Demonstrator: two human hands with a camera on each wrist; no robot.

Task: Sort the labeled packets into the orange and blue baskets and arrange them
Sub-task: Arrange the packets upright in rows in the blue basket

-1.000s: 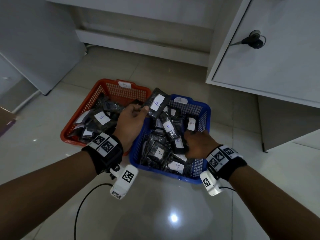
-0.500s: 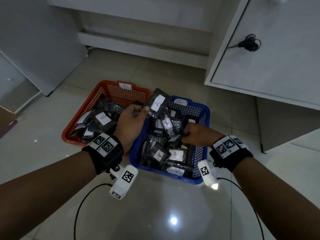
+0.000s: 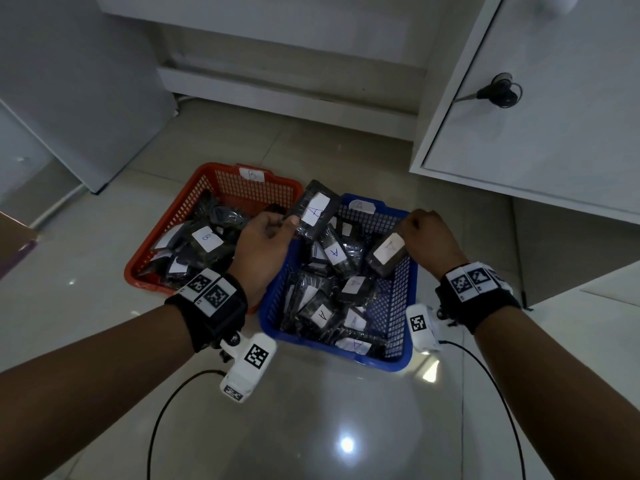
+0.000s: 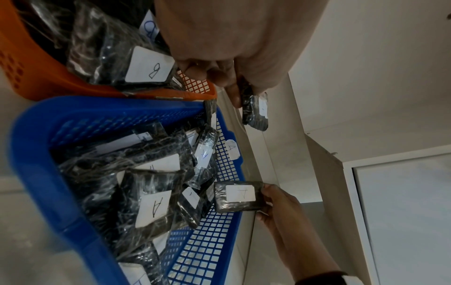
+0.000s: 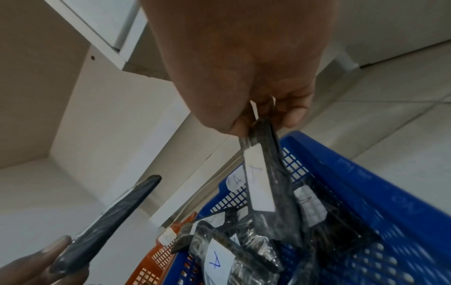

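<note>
Both hands pinch light, crinkly, slippery film-wrapped A packets by their edges: left hand (image 3: 265, 237) at ten o'clock, right hand (image 3: 427, 233) at two, over the blue basket (image 3: 273, 306)

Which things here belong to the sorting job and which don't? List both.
Job:
- orange basket, tagged B
- blue basket, tagged A
- A packet in left hand
- second packet in right hand

Lying about:
- white cabinet
- cabinet key

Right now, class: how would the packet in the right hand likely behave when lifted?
Probably stiff: the packet keeps a flat slab shape, pinched at one end by the right hand. Likely light. Its glossy wrap may be slippery.
</note>
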